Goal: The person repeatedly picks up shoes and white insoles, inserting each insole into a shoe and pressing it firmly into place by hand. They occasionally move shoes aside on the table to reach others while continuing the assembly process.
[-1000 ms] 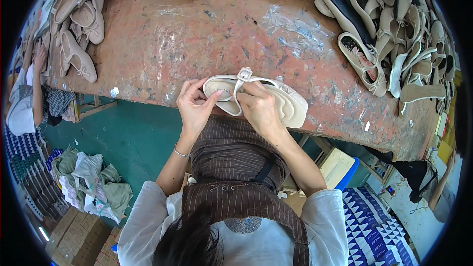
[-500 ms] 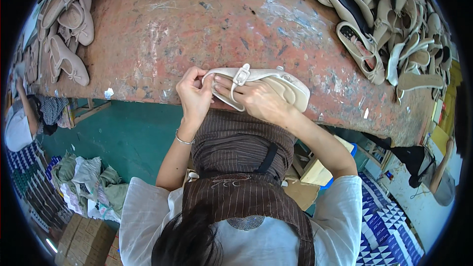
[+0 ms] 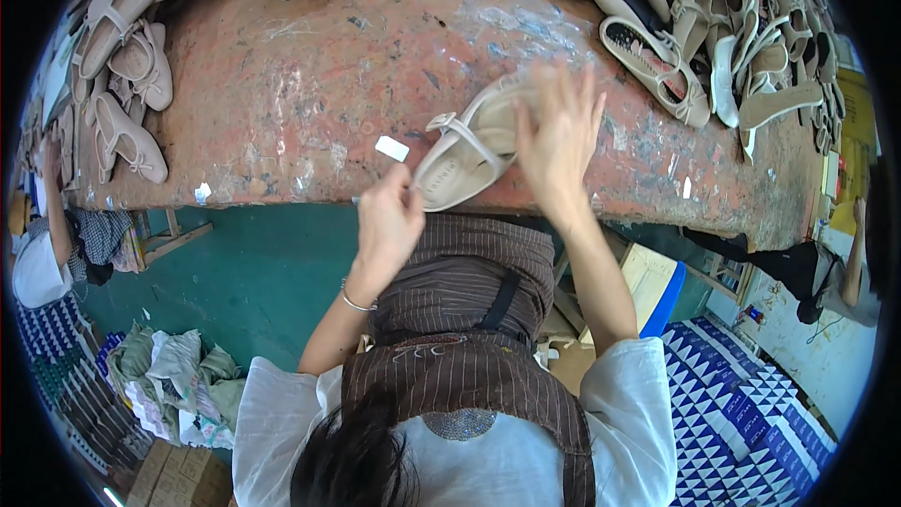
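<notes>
A beige strappy flat shoe [image 3: 462,180] lies aslant on the worn table, its heel toward me and its toe pointing far right. A buckled strap crosses its opening, and the pale insole shows. At the heel edge my left hand [image 3: 389,225] is closed, fingertips pinched against the rim. My right hand [image 3: 561,141] is over the toe end, fingers stretched out and smeared by motion; it partly hides the toe. A small white rectangular piece [image 3: 391,148] rests on the table just left of the shoe.
Beige shoes [image 3: 131,136] are piled at the table's left, with a larger heap [image 3: 723,47] at the right. Below the front edge, crumpled bags [image 3: 178,371] sit on the green floor. Blue-and-white boxes [image 3: 741,413] stack at lower right. Other people's arms show at both sides.
The shoe has turned from lying crosswise to aslant, its toe now farther away. My right hand has left the strap and moved to the toe, opening. The white piece has come into sight.
</notes>
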A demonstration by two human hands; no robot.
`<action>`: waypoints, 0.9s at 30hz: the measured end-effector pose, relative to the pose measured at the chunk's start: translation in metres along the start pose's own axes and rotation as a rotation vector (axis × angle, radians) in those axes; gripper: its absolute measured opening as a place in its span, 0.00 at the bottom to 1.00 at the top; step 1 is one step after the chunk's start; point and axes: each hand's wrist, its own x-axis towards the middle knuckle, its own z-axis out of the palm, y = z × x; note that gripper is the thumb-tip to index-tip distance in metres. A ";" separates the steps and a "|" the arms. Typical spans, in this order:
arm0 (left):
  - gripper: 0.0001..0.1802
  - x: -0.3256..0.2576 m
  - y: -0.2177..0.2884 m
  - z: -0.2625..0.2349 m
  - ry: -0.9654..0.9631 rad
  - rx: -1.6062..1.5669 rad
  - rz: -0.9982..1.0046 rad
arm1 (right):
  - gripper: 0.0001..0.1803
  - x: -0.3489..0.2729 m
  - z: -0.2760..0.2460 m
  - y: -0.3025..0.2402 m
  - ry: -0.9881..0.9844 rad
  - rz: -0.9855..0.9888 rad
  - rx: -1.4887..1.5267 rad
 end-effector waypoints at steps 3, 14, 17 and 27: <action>0.09 -0.018 0.030 0.011 -0.084 0.256 0.177 | 0.28 0.026 0.009 0.014 -0.130 0.325 0.596; 0.30 -0.031 0.023 0.050 -0.319 0.490 0.532 | 0.30 -0.083 -0.002 -0.032 -0.294 -0.021 0.318; 0.28 -0.031 0.017 0.056 -0.298 0.467 0.538 | 0.25 -0.050 0.031 -0.036 -0.190 -0.019 0.188; 0.25 -0.038 0.024 0.062 -0.201 0.481 0.482 | 0.25 -0.046 0.038 -0.038 -0.192 -0.124 0.093</action>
